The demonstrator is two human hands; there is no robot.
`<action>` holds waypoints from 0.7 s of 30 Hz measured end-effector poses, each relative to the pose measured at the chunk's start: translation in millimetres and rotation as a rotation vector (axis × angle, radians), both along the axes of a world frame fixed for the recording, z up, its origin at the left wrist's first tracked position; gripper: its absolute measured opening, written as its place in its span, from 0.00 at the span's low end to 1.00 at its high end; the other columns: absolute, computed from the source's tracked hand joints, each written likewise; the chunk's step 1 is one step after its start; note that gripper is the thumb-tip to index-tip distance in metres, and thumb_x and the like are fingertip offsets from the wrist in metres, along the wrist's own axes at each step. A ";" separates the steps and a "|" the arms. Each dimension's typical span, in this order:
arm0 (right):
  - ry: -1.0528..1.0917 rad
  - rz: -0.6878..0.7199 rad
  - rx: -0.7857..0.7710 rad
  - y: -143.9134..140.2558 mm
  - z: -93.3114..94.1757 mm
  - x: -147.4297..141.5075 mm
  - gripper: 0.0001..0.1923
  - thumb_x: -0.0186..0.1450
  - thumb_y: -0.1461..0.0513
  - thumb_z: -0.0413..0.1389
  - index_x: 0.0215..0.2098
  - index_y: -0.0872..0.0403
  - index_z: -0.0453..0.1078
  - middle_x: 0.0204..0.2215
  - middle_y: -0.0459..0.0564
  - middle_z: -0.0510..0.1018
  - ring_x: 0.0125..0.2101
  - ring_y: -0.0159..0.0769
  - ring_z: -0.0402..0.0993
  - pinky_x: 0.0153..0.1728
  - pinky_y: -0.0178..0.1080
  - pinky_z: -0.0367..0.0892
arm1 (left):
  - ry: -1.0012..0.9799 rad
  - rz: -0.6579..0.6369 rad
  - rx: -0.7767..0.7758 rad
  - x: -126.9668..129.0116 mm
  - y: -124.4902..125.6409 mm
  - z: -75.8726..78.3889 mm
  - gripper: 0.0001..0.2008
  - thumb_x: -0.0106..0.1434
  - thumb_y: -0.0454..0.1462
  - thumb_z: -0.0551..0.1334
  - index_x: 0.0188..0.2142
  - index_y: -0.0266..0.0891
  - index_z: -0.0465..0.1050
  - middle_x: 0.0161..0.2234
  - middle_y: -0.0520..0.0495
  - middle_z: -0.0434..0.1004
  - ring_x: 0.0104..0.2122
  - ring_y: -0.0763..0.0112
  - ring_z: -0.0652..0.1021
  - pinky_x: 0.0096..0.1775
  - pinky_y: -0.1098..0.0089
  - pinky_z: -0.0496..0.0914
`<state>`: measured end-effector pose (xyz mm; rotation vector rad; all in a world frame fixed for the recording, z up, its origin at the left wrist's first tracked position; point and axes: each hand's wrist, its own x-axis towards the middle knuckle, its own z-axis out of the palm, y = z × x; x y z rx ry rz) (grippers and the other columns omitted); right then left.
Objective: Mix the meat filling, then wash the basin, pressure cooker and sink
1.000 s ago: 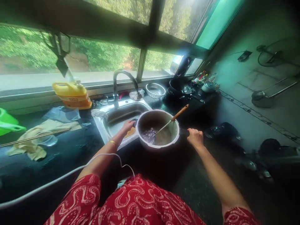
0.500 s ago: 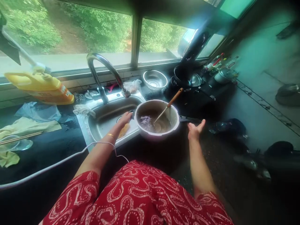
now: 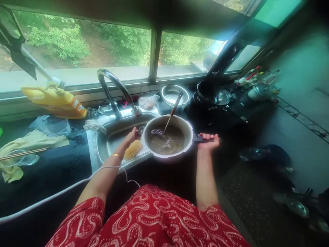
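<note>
The right hand [image 3: 209, 141] and, apparently, the left hand [image 3: 133, 134] grip the pot [image 3: 168, 155] by 2 handles [image 3: 197, 138] near the right edge of the sink [image 3: 110, 137].

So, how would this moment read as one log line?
left hand: on small handle | right hand: gripping long handle | pot: brownish liquid, utensil leaning inside | sink: yellowish item inside

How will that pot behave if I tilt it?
The pot is probably heavy, given the murky liquid inside. That liquid would likely slosh, since no lid covers it. The wooden-handled utensil may slide, as it stands slanted and unheld.
</note>
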<state>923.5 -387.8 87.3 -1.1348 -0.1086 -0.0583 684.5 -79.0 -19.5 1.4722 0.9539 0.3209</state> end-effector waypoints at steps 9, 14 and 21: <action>-0.038 0.048 -0.058 31.8 35.5 -12.9 0.16 0.59 0.51 0.40 0.22 0.50 0.41 0.16 0.37 0.46 0.15 0.28 0.51 0.28 0.41 0.69 | 0.500 -0.243 0.334 -41.8 -14.9 -89.8 0.34 0.51 0.32 0.66 0.59 0.34 0.65 0.38 0.35 0.77 0.41 0.46 0.78 0.44 0.58 0.66; 0.139 0.012 0.184 62.3 56.5 -23.1 0.11 0.59 0.58 0.43 0.21 0.52 0.47 0.16 0.37 0.50 0.14 0.25 0.54 0.24 0.35 0.68 | 0.778 -0.273 0.714 -68.8 24.0 -23.7 0.33 0.63 0.35 0.56 0.67 0.47 0.52 0.46 0.38 0.74 0.45 0.52 0.75 0.43 0.62 0.66; 0.151 0.056 0.194 104.0 67.0 -41.5 0.13 0.62 0.60 0.43 0.20 0.52 0.48 0.15 0.36 0.50 0.14 0.24 0.55 0.23 0.32 0.68 | 1.014 -0.055 1.083 -177.5 86.1 30.9 0.28 0.67 0.36 0.50 0.67 0.48 0.52 0.42 0.39 0.71 0.42 0.54 0.72 0.40 0.62 0.63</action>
